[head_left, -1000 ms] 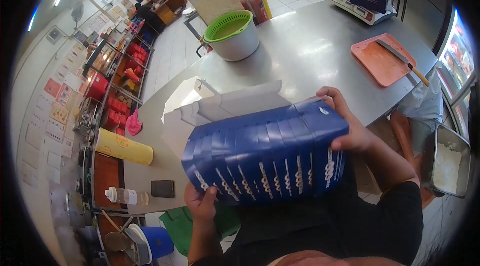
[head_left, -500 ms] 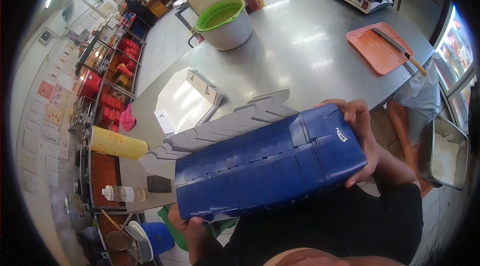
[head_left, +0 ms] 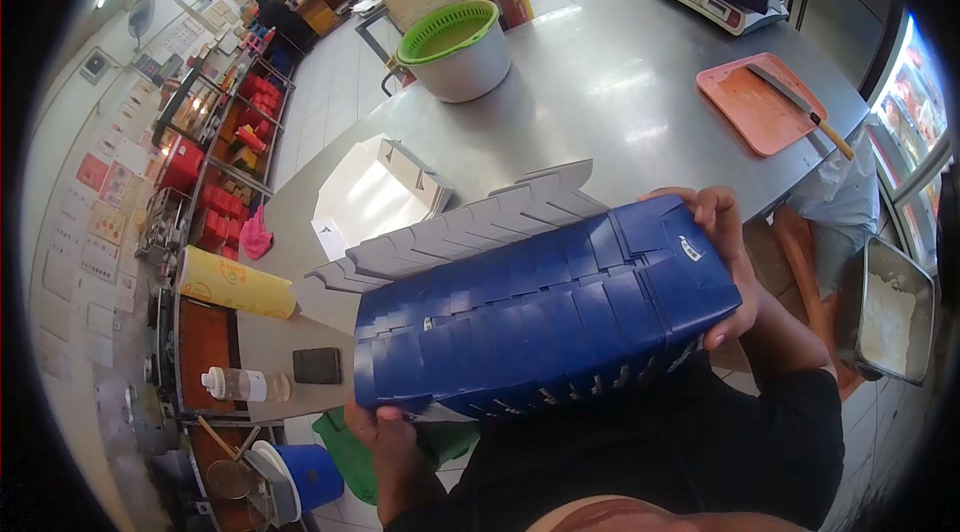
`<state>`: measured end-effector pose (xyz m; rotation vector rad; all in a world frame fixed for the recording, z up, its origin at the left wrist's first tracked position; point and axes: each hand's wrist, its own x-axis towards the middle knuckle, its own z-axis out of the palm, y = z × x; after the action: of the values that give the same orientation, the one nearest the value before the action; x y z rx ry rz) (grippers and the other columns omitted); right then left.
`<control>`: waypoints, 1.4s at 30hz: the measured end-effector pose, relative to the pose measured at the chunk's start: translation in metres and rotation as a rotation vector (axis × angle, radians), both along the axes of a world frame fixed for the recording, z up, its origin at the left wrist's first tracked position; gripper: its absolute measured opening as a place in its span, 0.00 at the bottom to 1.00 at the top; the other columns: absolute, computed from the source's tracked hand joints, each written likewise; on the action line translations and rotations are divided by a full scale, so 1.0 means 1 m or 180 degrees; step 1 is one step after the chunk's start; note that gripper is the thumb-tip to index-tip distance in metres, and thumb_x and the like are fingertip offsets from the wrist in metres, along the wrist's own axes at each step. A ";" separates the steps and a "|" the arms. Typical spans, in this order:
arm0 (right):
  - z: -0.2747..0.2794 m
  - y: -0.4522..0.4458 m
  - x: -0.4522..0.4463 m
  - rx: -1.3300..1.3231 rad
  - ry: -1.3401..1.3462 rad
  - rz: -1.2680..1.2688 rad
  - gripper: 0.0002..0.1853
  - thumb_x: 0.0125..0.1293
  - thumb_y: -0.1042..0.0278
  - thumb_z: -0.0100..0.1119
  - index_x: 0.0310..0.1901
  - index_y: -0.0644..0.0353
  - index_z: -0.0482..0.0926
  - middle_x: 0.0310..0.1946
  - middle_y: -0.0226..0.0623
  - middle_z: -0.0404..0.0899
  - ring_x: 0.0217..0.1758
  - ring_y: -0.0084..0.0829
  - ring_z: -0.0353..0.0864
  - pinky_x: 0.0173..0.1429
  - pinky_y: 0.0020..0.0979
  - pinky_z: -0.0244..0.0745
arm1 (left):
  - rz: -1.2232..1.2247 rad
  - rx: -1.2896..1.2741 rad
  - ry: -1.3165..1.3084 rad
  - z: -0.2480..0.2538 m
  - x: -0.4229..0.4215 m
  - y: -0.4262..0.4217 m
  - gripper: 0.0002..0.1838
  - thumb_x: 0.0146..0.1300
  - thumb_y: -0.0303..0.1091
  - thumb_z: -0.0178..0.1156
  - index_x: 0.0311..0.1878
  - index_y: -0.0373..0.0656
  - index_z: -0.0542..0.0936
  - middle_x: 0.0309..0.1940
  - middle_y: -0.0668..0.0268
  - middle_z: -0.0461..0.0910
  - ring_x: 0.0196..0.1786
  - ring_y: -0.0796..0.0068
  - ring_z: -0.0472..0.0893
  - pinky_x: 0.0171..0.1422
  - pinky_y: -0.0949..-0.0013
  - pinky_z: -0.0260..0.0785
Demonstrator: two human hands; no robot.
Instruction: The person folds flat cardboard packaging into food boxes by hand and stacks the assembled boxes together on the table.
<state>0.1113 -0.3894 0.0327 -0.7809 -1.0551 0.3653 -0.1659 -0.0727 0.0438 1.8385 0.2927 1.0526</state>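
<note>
A long row of nested blue cardboard boxes (head_left: 530,317) lies sideways across my front at the table's near edge. Their pale grey flaps stick up along the far side. My right hand (head_left: 728,252) wraps round the right end, fingers over the top corner and thumb below. At the lower left corner my left hand (head_left: 378,427) grips the other end; some of its fingers are hidden behind the boxes. Just beyond the flaps, a stack of white folded cartons (head_left: 375,197) rests on the table.
The steel table (head_left: 600,92) carries a pot (head_left: 465,72) with a green basket (head_left: 450,32), an orange tray (head_left: 755,112) with a knife (head_left: 790,97), and a scale (head_left: 700,2). A yellow roll (head_left: 235,282), bottle (head_left: 245,385) and dark phone-like object (head_left: 317,366) are at left. A metal pan (head_left: 893,312) is at right.
The row of blue boxes has tilted slightly, showing more of the near-side edges. Its flaps stand a little higher, and both hands keep their hold on the ends.
</note>
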 end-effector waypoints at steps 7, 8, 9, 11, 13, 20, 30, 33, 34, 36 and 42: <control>0.005 0.003 -0.002 -0.0145 -0.0010 0.0019 0.60 0.43 0.58 0.93 0.70 0.45 0.52 0.73 0.60 0.59 0.78 0.56 0.67 0.74 0.51 0.78 | -0.0210 0.0213 -0.1007 0.024 0.009 0.042 0.39 0.74 0.76 0.53 0.40 0.42 0.81 0.38 0.62 0.78 0.43 0.68 0.77 0.47 0.67 0.69; 0.006 0.004 -0.003 -0.0142 -0.0022 0.0041 0.60 0.43 0.58 0.93 0.70 0.45 0.52 0.73 0.60 0.59 0.78 0.55 0.67 0.74 0.51 0.78 | -0.0346 0.0164 -0.1260 0.042 0.010 0.043 0.39 0.73 0.77 0.53 0.39 0.43 0.80 0.38 0.62 0.77 0.43 0.66 0.77 0.47 0.65 0.69; 0.007 0.005 -0.005 -0.0139 -0.0034 0.0063 0.60 0.44 0.59 0.93 0.70 0.45 0.52 0.73 0.60 0.59 0.78 0.55 0.67 0.73 0.51 0.78 | -0.0396 0.0882 -0.0807 0.063 0.013 0.035 0.37 0.72 0.76 0.55 0.41 0.43 0.81 0.39 0.61 0.78 0.43 0.64 0.77 0.48 0.64 0.70; 0.010 0.010 -0.007 -0.0102 -0.0089 0.0162 0.59 0.45 0.59 0.92 0.69 0.45 0.52 0.73 0.60 0.59 0.78 0.55 0.67 0.74 0.51 0.78 | -0.0472 0.2288 0.0137 0.116 0.019 0.014 0.35 0.69 0.73 0.61 0.44 0.43 0.83 0.42 0.59 0.79 0.44 0.60 0.79 0.50 0.60 0.72; 0.013 0.016 -0.006 -0.0059 -0.0270 0.0259 0.58 0.46 0.60 0.92 0.69 0.45 0.52 0.73 0.60 0.59 0.79 0.55 0.66 0.74 0.51 0.77 | -0.1567 0.3485 0.1067 0.171 0.048 -0.001 0.34 0.64 0.69 0.68 0.51 0.43 0.86 0.50 0.57 0.83 0.51 0.53 0.82 0.60 0.53 0.75; 0.010 0.018 -0.021 -0.0067 -0.0187 0.0244 0.57 0.46 0.61 0.92 0.68 0.46 0.53 0.74 0.60 0.58 0.79 0.55 0.65 0.76 0.51 0.75 | -0.2841 0.3634 0.2029 0.169 0.122 -0.053 0.52 0.61 0.67 0.72 0.77 0.37 0.71 0.75 0.46 0.72 0.75 0.41 0.73 0.80 0.46 0.66; -0.019 -0.004 -0.026 -0.0406 0.0324 -0.0075 0.55 0.45 0.61 0.91 0.66 0.48 0.54 0.74 0.59 0.59 0.80 0.54 0.63 0.80 0.52 0.69 | -0.2991 0.3719 0.2407 0.137 0.126 -0.057 0.47 0.69 0.59 0.68 0.79 0.34 0.68 0.78 0.44 0.70 0.75 0.41 0.73 0.80 0.47 0.66; -0.018 -0.005 -0.024 -0.0378 0.0351 -0.0016 0.55 0.45 0.61 0.91 0.66 0.47 0.54 0.74 0.58 0.60 0.80 0.53 0.63 0.80 0.52 0.68 | -0.2937 0.3763 0.2389 0.136 0.126 -0.059 0.46 0.69 0.58 0.67 0.79 0.34 0.68 0.78 0.44 0.69 0.74 0.41 0.73 0.80 0.47 0.66; -0.017 -0.004 -0.024 -0.0362 0.0397 0.0016 0.55 0.45 0.61 0.91 0.66 0.47 0.54 0.74 0.58 0.60 0.80 0.53 0.63 0.80 0.52 0.68 | -0.2931 0.3779 0.2389 0.136 0.126 -0.059 0.46 0.70 0.58 0.67 0.79 0.34 0.68 0.78 0.44 0.69 0.75 0.41 0.73 0.80 0.47 0.66; -0.018 -0.003 -0.022 -0.0364 0.0499 0.0033 0.55 0.46 0.60 0.91 0.66 0.47 0.54 0.73 0.56 0.60 0.80 0.51 0.63 0.80 0.50 0.68 | -0.2907 0.3823 0.2377 0.134 0.126 -0.059 0.46 0.70 0.59 0.66 0.79 0.34 0.67 0.78 0.44 0.69 0.75 0.41 0.73 0.80 0.48 0.66; -0.036 0.005 -0.014 -0.0610 0.1227 -0.0061 0.52 0.53 0.52 0.87 0.69 0.46 0.55 0.71 0.48 0.65 0.77 0.43 0.66 0.79 0.43 0.64 | -0.2922 0.3320 0.2538 0.105 0.143 -0.036 0.46 0.73 0.61 0.64 0.82 0.38 0.66 0.78 0.43 0.70 0.78 0.41 0.71 0.83 0.50 0.62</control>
<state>0.0970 -0.3843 -0.0031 -0.8493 -0.6568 0.5813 -0.0225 -0.1090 0.1488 2.7898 -0.7513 -0.3241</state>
